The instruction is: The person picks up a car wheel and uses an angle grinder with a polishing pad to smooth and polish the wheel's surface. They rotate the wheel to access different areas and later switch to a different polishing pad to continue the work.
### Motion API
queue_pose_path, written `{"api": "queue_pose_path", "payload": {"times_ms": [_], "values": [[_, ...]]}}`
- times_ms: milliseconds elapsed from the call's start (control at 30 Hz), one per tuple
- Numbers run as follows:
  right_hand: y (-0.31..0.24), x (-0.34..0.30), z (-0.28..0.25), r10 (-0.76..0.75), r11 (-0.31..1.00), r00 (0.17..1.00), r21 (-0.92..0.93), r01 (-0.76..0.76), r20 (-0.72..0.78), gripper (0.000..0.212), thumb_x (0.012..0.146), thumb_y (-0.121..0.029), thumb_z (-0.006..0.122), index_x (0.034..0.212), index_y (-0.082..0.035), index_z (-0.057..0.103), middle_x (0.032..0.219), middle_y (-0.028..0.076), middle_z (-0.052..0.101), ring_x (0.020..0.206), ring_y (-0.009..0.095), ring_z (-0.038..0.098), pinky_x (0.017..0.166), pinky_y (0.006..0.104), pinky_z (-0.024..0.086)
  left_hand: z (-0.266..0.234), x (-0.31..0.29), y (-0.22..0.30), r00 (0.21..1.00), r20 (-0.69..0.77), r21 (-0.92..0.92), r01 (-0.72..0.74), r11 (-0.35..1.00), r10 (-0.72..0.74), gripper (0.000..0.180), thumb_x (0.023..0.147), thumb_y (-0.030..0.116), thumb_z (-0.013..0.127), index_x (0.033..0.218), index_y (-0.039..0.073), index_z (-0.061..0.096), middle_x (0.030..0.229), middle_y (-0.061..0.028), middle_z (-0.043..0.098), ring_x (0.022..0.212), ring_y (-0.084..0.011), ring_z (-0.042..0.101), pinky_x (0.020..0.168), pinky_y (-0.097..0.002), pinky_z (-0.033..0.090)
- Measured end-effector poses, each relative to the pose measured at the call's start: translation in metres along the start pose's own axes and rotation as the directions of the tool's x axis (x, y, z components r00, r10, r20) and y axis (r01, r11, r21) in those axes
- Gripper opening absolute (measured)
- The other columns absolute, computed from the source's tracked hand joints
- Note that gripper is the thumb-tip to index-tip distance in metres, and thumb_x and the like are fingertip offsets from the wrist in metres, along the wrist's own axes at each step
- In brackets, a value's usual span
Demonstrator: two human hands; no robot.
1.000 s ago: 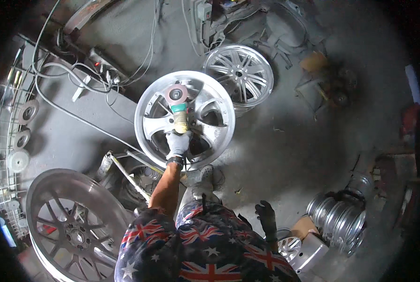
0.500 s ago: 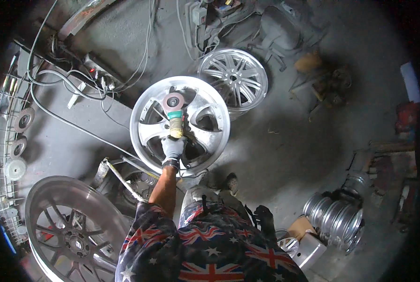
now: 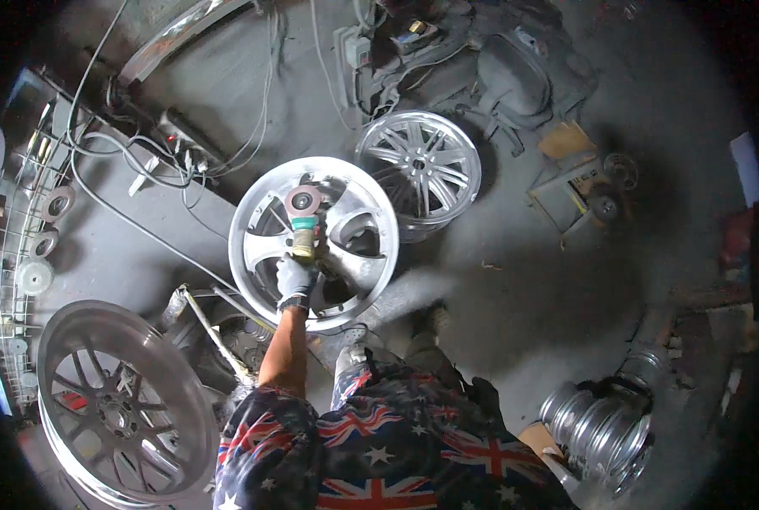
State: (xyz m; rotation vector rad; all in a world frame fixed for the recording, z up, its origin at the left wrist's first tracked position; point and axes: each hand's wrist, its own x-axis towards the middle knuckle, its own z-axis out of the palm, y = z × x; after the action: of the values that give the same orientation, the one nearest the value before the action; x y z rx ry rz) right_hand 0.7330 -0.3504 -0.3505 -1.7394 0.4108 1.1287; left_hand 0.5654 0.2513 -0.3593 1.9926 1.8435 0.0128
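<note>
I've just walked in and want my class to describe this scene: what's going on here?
A person's pale-gloved left hand has its grip around an angle grinder, which is over a silver alloy wheel; whether they touch is unclear. The dark-gloved right hand is beside the person's body, and I can't tell if it holds anything. A multi-spoke alloy wheel lies just beyond, and a grey alloy wheel is at left.
</note>
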Motion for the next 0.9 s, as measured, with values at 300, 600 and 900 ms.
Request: {"api": "queue_pose_path", "payload": {"times_ms": [300,600,900], "values": [[-0.060,0.100,-0.130,-0.098,0.995,0.993,0.036,0.096,0.070,0.042,0.096,-0.032,0.067,0.134,-0.013,0.061,0.110,0.009,0.070,0.094,0.028,0.070,0.077,0.0419,0.056,0.002,-0.013,0.014,0.975,-0.203,0.289,0.142,0.947,-0.084,0.040,0.098,0.027,0.057,0.133,0.008,0.052,0.126,-0.0153,0.059,0.116,-0.0382,0.063,0.086,-0.0523,0.058],[-0.143,0.132,-0.216,-0.066,0.926,0.981,0.354,0.128,-0.183,0.046,0.096,-0.037,0.066,0.138,-0.020,0.060,0.118,0.011,0.069,0.096,0.030,0.068,0.082,0.0494,0.055,0.030,-0.114,0.165,0.817,-0.489,0.002,-0.347,0.938,0.304,0.037,0.089,0.027,0.072,0.118,0.005,0.066,0.105,-0.0203,0.065,0.099,-0.0396,0.064,0.085,-0.0510,0.051],[-0.092,0.227,-0.234,0.010,0.983,0.999,0.181,-0.018,0.045,0.040,0.101,-0.037,0.059,0.135,-0.016,0.061,0.105,0.013,0.071,0.091,0.029,0.070,0.070,0.0432,0.056,0.239,-0.174,0.204,0.845,0.476,-0.283,-0.117,0.952,0.245,0.038,0.098,0.045,0.057,0.103,0.010,0.071,0.086,-0.0178,0.074,0.078,-0.0399,0.071,0.068,-0.0452,0.054]]}}
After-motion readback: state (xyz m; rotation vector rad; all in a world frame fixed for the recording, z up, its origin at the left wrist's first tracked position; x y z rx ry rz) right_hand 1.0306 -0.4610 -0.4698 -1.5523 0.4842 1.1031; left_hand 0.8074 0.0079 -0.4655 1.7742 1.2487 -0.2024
